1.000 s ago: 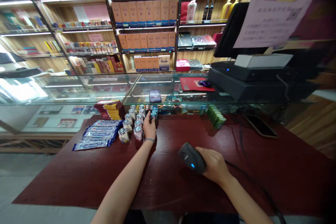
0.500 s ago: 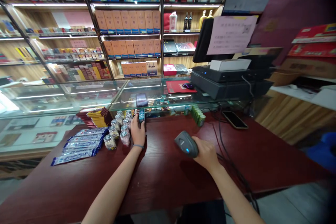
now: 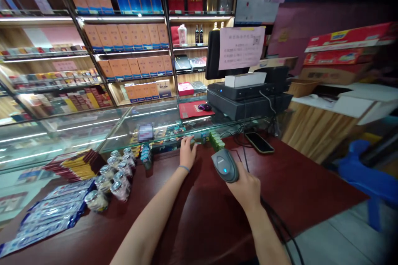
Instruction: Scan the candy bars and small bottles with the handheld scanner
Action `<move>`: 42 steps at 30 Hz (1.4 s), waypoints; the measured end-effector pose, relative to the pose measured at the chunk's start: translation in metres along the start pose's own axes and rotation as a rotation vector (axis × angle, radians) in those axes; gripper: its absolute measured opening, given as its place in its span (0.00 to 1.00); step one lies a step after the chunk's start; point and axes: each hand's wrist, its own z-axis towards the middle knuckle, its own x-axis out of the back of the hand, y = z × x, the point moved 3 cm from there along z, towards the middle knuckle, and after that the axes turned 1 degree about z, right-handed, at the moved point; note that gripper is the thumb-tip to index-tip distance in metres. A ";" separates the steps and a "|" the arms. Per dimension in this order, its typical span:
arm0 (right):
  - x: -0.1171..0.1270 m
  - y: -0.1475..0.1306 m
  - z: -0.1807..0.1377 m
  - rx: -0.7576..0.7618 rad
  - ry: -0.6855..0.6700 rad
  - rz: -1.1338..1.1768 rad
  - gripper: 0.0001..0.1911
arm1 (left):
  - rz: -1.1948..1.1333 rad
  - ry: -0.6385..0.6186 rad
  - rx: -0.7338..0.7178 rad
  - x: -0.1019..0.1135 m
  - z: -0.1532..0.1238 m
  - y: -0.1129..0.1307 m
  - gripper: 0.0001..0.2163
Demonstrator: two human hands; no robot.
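My right hand (image 3: 245, 186) is closed round a dark barcode scanner (image 3: 224, 165) with a blue light, held over the red-brown counter (image 3: 295, 182). My left hand (image 3: 187, 152) reaches to the counter's far edge, fingers spread, near small boxes under the glass ledge and a row of green packs (image 3: 217, 140). It holds nothing that I can see. Several small jars (image 3: 116, 172) with silver lids stand to the left of it, beside a stack of small blue tins (image 3: 145, 155).
Blue flat packets (image 3: 46, 217) and a dark red and yellow stack (image 3: 76, 165) lie at the left. A phone (image 3: 259, 142), a till machine (image 3: 248, 99) with a monitor, a glass display case and stocked shelves are behind. A blue chair (image 3: 370, 174) stands right.
My left hand has left the blue tins by the jars and moved right to the counter's far edge near the green packs. The scanner has moved forward, and the view has turned right.
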 end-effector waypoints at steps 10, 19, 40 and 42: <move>-0.001 0.012 -0.007 0.039 -0.020 0.104 0.16 | -0.037 -0.097 0.009 -0.061 0.024 -0.015 0.22; -0.001 0.010 -0.007 0.040 0.013 0.099 0.16 | 0.274 -0.106 -0.132 -0.063 0.015 -0.019 0.17; -0.007 -0.028 -0.019 0.169 0.028 0.257 0.15 | -0.858 0.057 0.671 0.095 -0.059 0.009 0.18; -0.009 -0.039 -0.024 0.256 -0.018 0.345 0.17 | -0.953 0.066 0.726 0.125 -0.077 0.009 0.19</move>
